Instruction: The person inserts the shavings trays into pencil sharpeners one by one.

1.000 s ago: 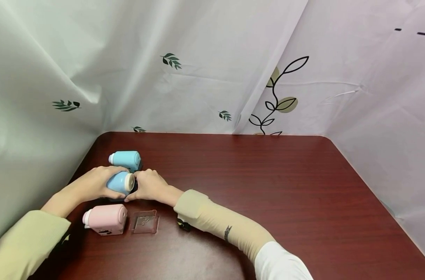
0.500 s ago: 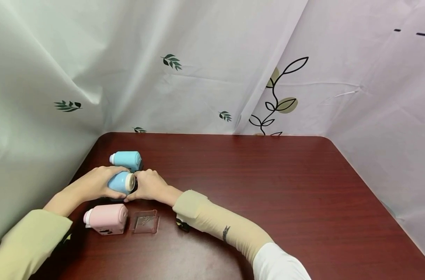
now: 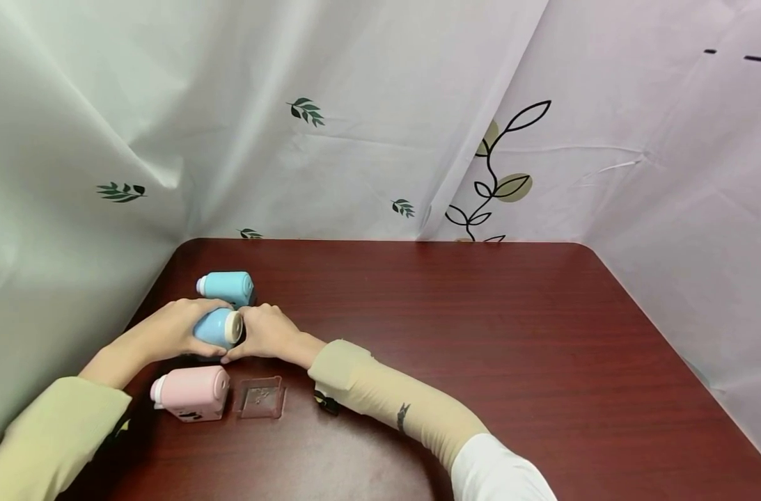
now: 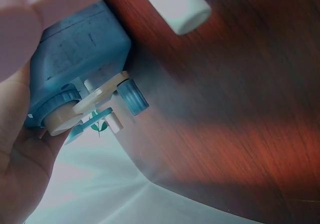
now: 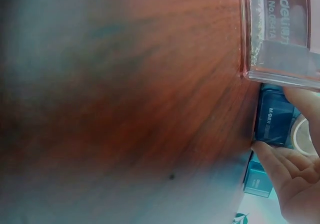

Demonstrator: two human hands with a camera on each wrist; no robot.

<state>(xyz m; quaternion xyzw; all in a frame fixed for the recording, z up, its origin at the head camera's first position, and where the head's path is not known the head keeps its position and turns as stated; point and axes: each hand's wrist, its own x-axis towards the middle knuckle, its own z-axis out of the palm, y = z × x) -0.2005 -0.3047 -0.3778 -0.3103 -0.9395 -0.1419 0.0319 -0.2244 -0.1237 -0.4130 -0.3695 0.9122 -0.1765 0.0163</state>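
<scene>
My left hand (image 3: 176, 327) grips a blue crank pencil sharpener (image 3: 209, 325) from behind. Its crank (image 4: 105, 92) shows at the back in the left wrist view, and its cream ring (image 3: 232, 325) faces right. At its front, my right hand (image 3: 266, 332) pinches the sides of the dark blue shavings drawer (image 5: 274, 116) between thumb and fingers; in the head view the hands mostly hide this drawer. Nearer me lies a pink pencil sharpener (image 3: 192, 390), with a clear shavings drawer (image 3: 260, 400) standing out in front of it.
A turquoise pencil sharpener (image 3: 225, 284) stands just beyond the hands. All of them are near the left edge of the dark red wooden table (image 3: 455, 334). A pale patterned curtain (image 3: 355, 139) hangs along the back and sides.
</scene>
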